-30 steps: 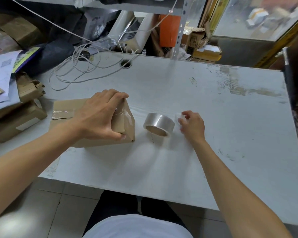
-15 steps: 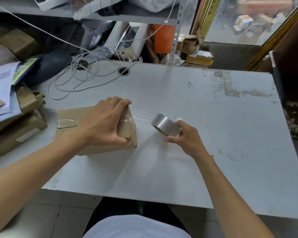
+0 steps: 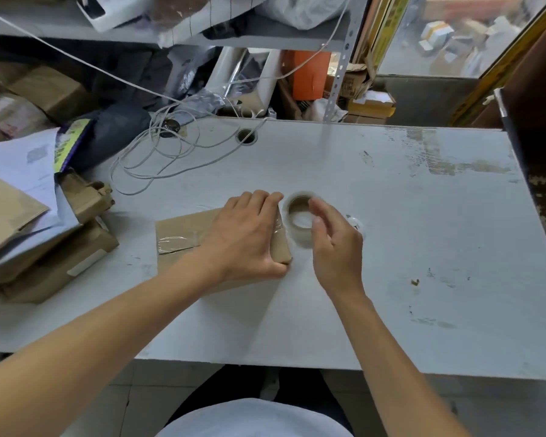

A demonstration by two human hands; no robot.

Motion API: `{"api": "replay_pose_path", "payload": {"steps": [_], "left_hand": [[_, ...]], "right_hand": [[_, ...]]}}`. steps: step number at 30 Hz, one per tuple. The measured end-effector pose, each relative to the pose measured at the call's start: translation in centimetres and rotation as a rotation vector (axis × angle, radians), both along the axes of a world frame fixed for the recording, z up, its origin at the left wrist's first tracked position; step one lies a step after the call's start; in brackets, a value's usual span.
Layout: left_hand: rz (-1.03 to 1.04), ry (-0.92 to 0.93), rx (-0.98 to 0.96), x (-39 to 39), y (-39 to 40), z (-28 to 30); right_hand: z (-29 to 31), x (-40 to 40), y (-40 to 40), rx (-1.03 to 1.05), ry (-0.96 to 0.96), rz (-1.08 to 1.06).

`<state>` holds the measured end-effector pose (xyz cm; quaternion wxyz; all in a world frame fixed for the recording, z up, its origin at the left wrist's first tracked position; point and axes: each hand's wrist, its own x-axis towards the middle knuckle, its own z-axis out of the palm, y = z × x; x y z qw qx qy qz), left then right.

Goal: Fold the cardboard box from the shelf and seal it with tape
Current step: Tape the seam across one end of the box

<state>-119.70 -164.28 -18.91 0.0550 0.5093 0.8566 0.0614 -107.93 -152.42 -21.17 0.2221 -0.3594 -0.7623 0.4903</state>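
Two hands at work, by our count: left hand [image 3: 246, 238] spread flat on the cardboard box [image 3: 183, 234], pinning it to the white table [image 3: 391, 216], we judge; right hand [image 3: 334, 244] curled around the clear tape roll [image 3: 300, 216] beside the box's end, apparently for taping

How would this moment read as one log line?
left hand: pressing cardboard box | right hand: at tape roll, grip unclear | table | stage: taping
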Motion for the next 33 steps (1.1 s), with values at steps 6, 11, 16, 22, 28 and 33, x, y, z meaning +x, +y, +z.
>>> {"api": "replay_pose_path", "payload": {"steps": [6, 11, 16, 22, 28, 33], "left_hand": [[-0.011, -0.041, 0.086, -0.2, 0.0, -0.2], [0.002, -0.039, 0.055, -0.4, -0.1, -0.4], [-0.001, -0.323, -0.1, -3.2, -0.8, 1.5], [0.306, -0.927, 0.405, -2.9, -5.2, -1.3], [0.453, -1.05, 0.677, 0.1, -4.1, -2.2], [0.504, -1.017, 0.638, -0.1, -3.6, -2.4]], "right_hand": [[0.9, 1.2, -5.0, -0.38, 0.004, 0.23], [0.1, 1.2, -3.5, -0.485, 0.029, 0.33], [0.1, 0.5, -1.4, -0.389, -0.012, 0.332], [1.0, -1.7, -0.9, -0.353, -0.032, 0.397], [0.8, -2.4, -0.3, -0.497, 0.008, 0.348], [-1.4, -2.7, 5.6, 0.103, -0.236, 0.246]]}}
